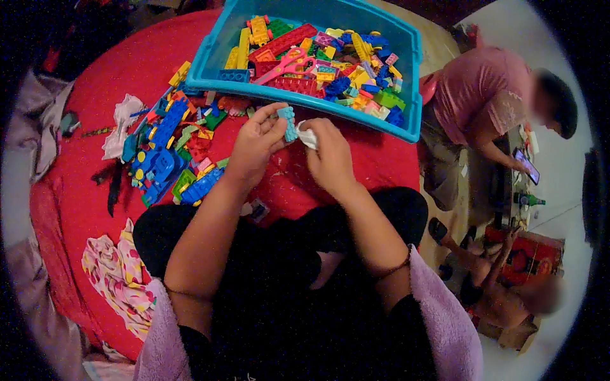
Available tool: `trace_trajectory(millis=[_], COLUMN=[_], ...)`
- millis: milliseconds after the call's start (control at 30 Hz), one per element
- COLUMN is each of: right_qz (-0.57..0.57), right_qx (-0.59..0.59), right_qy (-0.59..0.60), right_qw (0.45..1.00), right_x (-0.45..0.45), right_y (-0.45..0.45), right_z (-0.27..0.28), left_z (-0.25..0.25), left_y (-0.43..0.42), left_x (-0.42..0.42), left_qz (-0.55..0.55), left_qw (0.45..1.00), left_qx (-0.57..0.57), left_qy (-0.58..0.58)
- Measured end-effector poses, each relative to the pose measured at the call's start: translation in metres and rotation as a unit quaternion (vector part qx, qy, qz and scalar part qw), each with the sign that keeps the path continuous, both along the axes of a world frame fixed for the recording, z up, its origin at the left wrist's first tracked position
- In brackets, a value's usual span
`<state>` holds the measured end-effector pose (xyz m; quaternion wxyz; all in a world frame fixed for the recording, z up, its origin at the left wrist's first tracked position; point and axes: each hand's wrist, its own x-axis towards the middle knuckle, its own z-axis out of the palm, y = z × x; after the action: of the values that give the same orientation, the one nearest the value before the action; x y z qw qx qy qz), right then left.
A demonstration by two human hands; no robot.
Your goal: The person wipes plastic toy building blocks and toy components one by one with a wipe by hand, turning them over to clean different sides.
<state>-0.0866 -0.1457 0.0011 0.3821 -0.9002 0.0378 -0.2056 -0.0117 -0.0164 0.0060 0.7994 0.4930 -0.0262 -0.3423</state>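
Centrally: left hand (259, 141) grips light-blue studded plastic block (288, 124), lengthwise near-far; just rightward, right hand (332, 157) pinches crumpled white wad (307, 135).

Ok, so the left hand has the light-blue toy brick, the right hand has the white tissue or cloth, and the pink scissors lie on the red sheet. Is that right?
Not quite: the pink scissors lie inside the blue bin, among the toy bricks, as the head view shows. The left hand does have the light-blue toy brick, and the right hand the white tissue or cloth.
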Motion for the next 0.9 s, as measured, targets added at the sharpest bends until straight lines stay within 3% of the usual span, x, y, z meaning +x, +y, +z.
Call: trace_trajectory(millis=[67, 100, 133, 167, 267, 467, 500, 567, 600, 667, 700, 767, 800, 867, 900], right_qz=[-0.015, 0.02, 0.054, 0.081, 0.101, 0.089, 0.089, 0.051, 0.037, 0.054, 0.037, 0.018, 0.0, 0.005, 0.009], right_qx=[0.061, 0.243, 0.414, 0.478, 0.477, 0.501, 0.501, 0.547, 0.639, 0.703, 0.705, 0.7, 0.695, 0.676, 0.674], right_qy=[0.054, 0.127, 0.194, 0.205, 0.255, 0.304, 0.305, 0.224, 0.08, -0.014, -0.004, 0.009, 0.023, 0.03, 0.032], right_qw=[0.997, 0.962, 0.888, 0.85, 0.835, 0.805, 0.805, 0.805, 0.764, 0.709, 0.708, 0.714, 0.719, 0.736, 0.738], right_x=[0.002, 0.003, 0.004, 0.0, -0.001, -0.002, -0.002, -0.001, -0.002, 0.002, 0.003, 0.001, 0.001, 0.001, 0.001], right_y=[-0.005, -0.006, -0.007, -0.005, -0.001, -0.007, -0.011, -0.023, -0.028, -0.04, -0.044, -0.044, -0.042, -0.04, -0.039], right_z=[-0.013, -0.011, -0.008, -0.004, 0.012, 0.018, 0.021, 0.028, 0.023, 0.029, 0.029, 0.027, 0.027, 0.027, 0.027], left_z=[-0.001, -0.003, -0.003, -0.002, 0.003, 0.004, 0.007, 0.005, 0.011, 0.006, 0.003, -0.008, -0.015, -0.029, -0.031], left_y=[0.0, 0.0, 0.0, 0.0, 0.003, 0.011, 0.016, 0.029, 0.037, 0.051, 0.053, 0.053, 0.054, 0.055, 0.052], left_x=[0.001, 0.002, 0.002, 0.002, 0.003, 0.011, 0.019, 0.04, 0.043, 0.052, 0.051, 0.048, 0.045, 0.04, 0.037], left_qz=[-0.002, 0.007, 0.016, 0.016, -0.036, -0.126, -0.11, -0.055, 0.002, -0.031, -0.031, -0.263, -0.263, -0.365, -0.388], left_qw=[1.0, 0.998, 0.994, 0.994, 0.988, 0.988, 0.982, 0.965, 0.965, 0.847, 0.846, 0.713, 0.712, 0.536, 0.501], left_qx=[-0.006, 0.012, 0.03, 0.029, 0.065, 0.04, 0.074, 0.174, 0.19, 0.377, 0.377, 0.564, 0.564, 0.664, 0.694], left_qy=[-0.014, -0.059, -0.104, -0.104, -0.133, -0.075, -0.132, -0.191, -0.178, -0.375, -0.375, -0.324, -0.324, -0.372, -0.342])
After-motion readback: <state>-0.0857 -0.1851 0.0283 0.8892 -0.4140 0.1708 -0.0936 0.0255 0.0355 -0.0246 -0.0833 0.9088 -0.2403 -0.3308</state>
